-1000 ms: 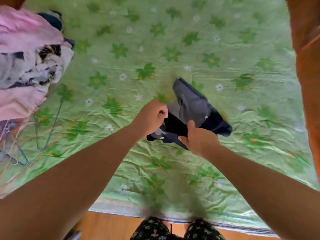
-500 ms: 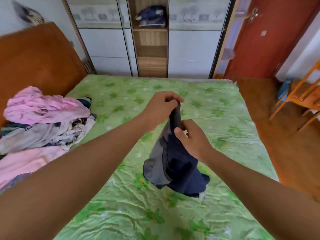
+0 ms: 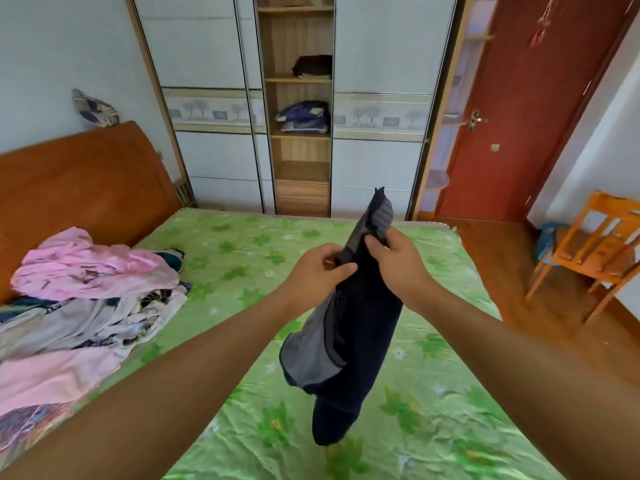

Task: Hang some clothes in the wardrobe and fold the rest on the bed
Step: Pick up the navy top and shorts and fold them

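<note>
Left hand (image 3: 317,271) and right hand (image 3: 398,261) both pinch the top end of a dark navy and grey soft cloth garment (image 3: 349,341), held mid-air over the green flower-print bed sheet (image 3: 242,244), centre scene. Probably raised so it hangs straight and the edges can be found for folding. Cloth is limp, the grey panel looks ribbed, and the lower end dangles. Crumpled heap of pink and pale grey clothes (image 3: 86,292) lies left on the bed. White panelled wardrobe (image 3: 207,98) stands far, with open wooden shelves in its middle.
</note>
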